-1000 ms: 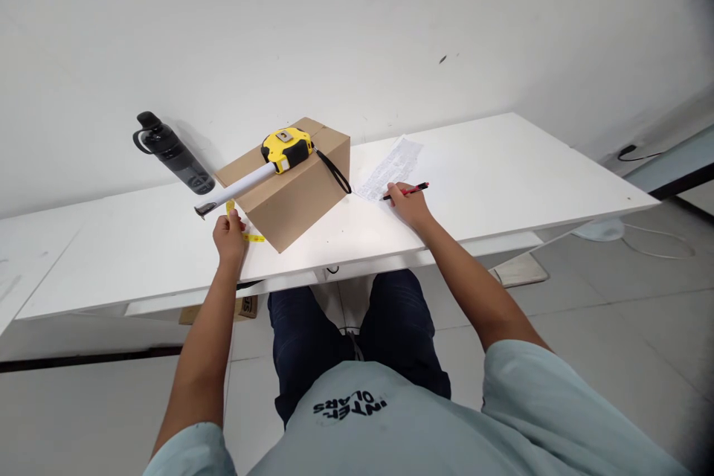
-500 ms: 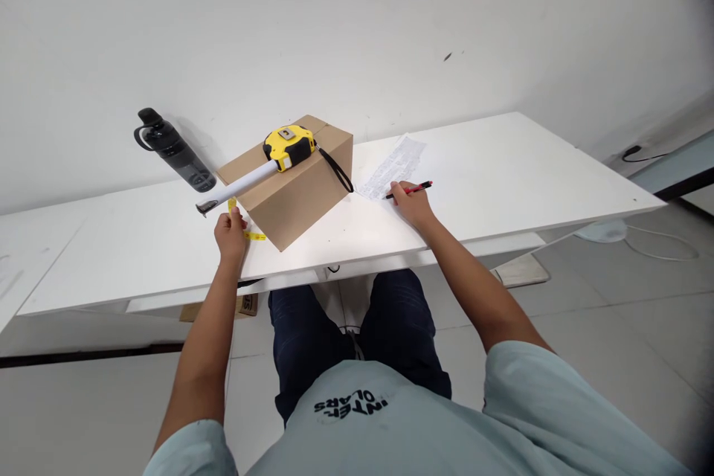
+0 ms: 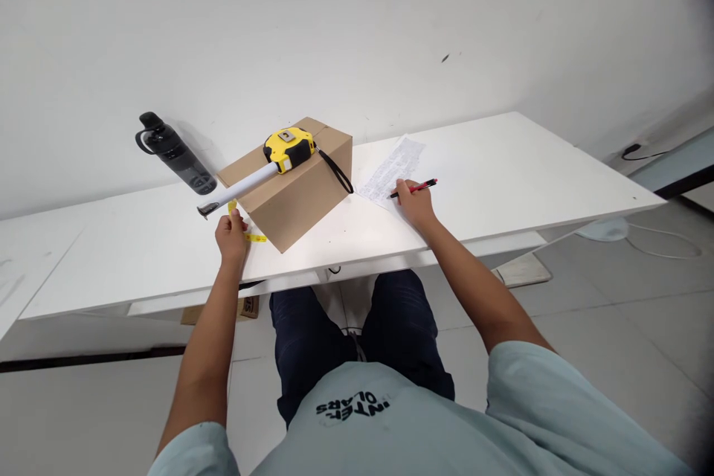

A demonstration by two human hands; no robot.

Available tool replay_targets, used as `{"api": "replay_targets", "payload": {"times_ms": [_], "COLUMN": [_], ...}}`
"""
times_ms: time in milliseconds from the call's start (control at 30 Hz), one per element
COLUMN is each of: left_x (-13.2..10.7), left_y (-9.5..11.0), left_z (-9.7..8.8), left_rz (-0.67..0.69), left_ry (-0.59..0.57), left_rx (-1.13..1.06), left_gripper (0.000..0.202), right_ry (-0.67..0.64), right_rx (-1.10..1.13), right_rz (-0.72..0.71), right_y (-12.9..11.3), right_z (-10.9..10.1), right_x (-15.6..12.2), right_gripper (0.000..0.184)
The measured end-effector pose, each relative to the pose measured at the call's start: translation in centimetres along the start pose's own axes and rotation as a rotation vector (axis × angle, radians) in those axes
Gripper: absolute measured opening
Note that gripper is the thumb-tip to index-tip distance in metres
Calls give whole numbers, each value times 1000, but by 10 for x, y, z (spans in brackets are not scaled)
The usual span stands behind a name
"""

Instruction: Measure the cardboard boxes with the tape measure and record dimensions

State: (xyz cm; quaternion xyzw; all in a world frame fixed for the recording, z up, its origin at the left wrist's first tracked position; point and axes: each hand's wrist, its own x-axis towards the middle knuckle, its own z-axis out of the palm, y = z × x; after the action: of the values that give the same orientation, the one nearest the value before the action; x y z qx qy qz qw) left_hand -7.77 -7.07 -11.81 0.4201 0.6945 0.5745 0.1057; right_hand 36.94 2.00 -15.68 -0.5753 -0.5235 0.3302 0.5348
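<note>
Between the closed fingers of my right hand [image 3: 416, 204] is a red and black pen [image 3: 427, 184], its tip at the lower part of a paper sheet [image 3: 393, 167] covered in writing. My left hand [image 3: 231, 234] is closed on a narrow yellow strip [image 3: 255, 237] that looks like a soft measuring tape, beside the near left corner of a cardboard box [image 3: 301, 208]. On top of the box lies a yellow and black tape measure [image 3: 288, 149]. Its blade [image 3: 239, 189] sticks out to the left past the box, above my left hand.
A dark bottle [image 3: 177, 154] with a loop cap stands behind and left of the box, near the wall [image 3: 335, 30]. The white table [image 3: 502, 171] runs along the wall, its front edge close to my legs. Another cardboard box [image 3: 245, 308] is under it.
My right hand and the pen have shifted slightly to the right over the paper. My left hand, the box and the tape measure stay in place.
</note>
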Motion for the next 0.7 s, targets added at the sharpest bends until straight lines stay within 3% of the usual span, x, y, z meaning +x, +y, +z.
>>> {"api": "replay_targets", "payload": {"times_ms": [267,700], "left_x": [3,5], "left_y": [-3,3], "left_z": [3,4], "left_rz": [-36,-111], "left_ry": [-12,5], "left_rx": [-89,-241], "left_gripper": [55,60], "right_ry": [27,-53], "right_rx": [22,-23], "right_rz": [16,24], "right_y": [-5,-9], "right_z": [-1,-2], "right_x": [-3,-4], "right_gripper": [49,48]}}
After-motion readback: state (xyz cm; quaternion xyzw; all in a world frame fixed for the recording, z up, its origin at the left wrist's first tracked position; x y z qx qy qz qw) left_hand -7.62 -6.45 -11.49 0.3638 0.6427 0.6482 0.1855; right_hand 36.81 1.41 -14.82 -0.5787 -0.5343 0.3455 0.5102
